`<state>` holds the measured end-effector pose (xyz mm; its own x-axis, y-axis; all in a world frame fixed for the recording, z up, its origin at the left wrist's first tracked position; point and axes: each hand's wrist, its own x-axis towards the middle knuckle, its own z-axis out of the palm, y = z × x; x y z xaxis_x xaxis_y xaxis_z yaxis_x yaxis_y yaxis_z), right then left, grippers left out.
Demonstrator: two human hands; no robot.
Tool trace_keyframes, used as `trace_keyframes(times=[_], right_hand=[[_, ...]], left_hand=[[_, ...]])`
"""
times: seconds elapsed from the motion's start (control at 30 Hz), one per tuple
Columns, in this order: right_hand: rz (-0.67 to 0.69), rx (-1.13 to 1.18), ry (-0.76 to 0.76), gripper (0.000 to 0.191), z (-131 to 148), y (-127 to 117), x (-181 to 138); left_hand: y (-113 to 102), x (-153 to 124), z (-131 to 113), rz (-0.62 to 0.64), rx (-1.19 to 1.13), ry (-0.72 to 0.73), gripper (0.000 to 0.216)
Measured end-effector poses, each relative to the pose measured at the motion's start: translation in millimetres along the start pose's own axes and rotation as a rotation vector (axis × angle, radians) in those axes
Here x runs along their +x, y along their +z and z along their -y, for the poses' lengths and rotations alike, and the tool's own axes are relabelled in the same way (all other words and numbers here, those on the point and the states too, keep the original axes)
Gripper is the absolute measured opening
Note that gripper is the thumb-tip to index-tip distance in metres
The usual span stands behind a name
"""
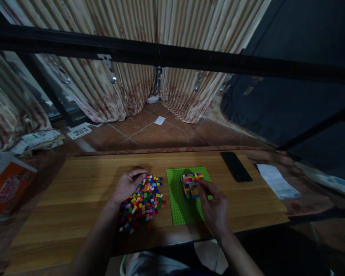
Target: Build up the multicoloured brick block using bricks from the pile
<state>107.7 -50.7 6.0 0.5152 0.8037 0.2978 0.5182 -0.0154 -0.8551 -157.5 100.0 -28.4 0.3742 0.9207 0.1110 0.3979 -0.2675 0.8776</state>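
Note:
A loose heap of small multicoloured toy bricks [145, 199] lies on the wooden table. My left hand [129, 184] rests at the heap's far left edge, thumb and fingers drawn together; whatever is between them is too small to make out. Right of the heap, a green baseplate [176, 207] carries a block built of many-coloured bricks [191, 184], several layers high. My right hand [215, 205] is over the baseplate's right side, its fingers pinched against the block's right end. The fingertips hide any brick they may hold.
A black phone [236, 166] lies at the table's [83, 184] far right. White paper [277, 180] is beyond the right edge. An orange and white box [8, 188] stands at the left. A dark metal bar [172, 55] crosses in front of striped curtains [126, 88].

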Motion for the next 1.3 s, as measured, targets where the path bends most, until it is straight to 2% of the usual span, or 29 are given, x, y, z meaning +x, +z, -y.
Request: trace_keyframes(times=[0.13,0.2,0.43,0.63,0.77,0.93,1.07,1.2,1.3], right_hand=[[0.257,-0.052,-0.212,0.019,21.6,22.2,-23.9],[0.357,-0.087,-0.269,0.022,26.4,34.3,-35.0],[0.495,-0.258,-0.337,0.021,20.7,59.3,-52.7],[0.498,-0.351,-0.341,0.02,15.9,68.3,-51.0],[0.49,-0.313,-0.327,0.021,19.8,66.1,-51.3],[0.433,-0.198,-0.246,0.02,30.5,47.1,-43.9],[0.329,-0.149,-0.201,0.019,34.3,26.5,-22.7],[0.217,-0.207,-0.164,0.019,26.2,13.1,0.7],[0.185,-0.244,-0.172,0.022,15.6,11.9,10.8]], left_hand=[[0.8,-0.1,-0.1,0.001,-0.009,0.013,0.031],[0.5,-0.1,-1.4,-0.003,-0.012,0.025,0.03],[-0.8,-2.0,-4.9,0.005,-0.015,0.022,0.031],[-0.3,-1.8,-2.2,0.006,-0.033,0.024,0.031],[-0.5,-1.5,-2.9,0.005,-0.032,0.018,0.031],[-1.2,-1.9,-3.1,0.014,0.0,0.025,0.031],[-0.5,-1.2,1.7,0.0,-0.003,0.035,0.032],[-0.3,-0.3,3.7,0.007,0.0,0.032,0.033],[-0.9,-0.3,0.9,0.009,-0.011,0.039,0.033]])
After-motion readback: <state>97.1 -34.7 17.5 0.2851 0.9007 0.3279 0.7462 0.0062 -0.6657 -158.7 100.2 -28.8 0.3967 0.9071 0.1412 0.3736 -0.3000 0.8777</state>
